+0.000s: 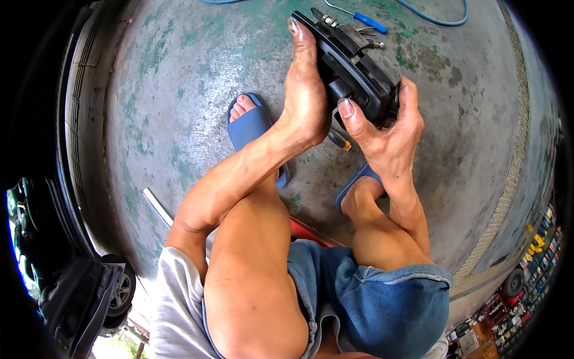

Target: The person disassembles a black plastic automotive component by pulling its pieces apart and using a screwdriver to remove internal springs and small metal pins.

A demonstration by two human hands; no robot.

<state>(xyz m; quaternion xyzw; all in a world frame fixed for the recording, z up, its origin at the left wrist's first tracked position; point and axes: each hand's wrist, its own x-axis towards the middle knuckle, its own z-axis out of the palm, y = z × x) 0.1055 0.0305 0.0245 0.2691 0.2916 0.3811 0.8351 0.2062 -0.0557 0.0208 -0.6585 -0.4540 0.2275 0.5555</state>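
Note:
A black part that looks like a brake caliper (359, 75), with metal fittings on its upper end, is held up in front of me between both hands. My left hand (306, 90) supports its left side, with the thumb up along the edge; the other fingers are hidden behind it. My right hand (388, 125) grips the lower right end, the thumb on the near face and a finger round the far side. Beneath the part, a tool handle (339, 140) with an orange-yellow end lies partly covered.
A blue-handled screwdriver (371, 23) and a blue hose (439, 21) lie on the worn floor beyond. A metal bar (156, 206) lies left of my arm. My sandalled feet flank the work area. A vehicle wheel (121, 290) shows lower left, cluttered shelves (502, 314) lower right.

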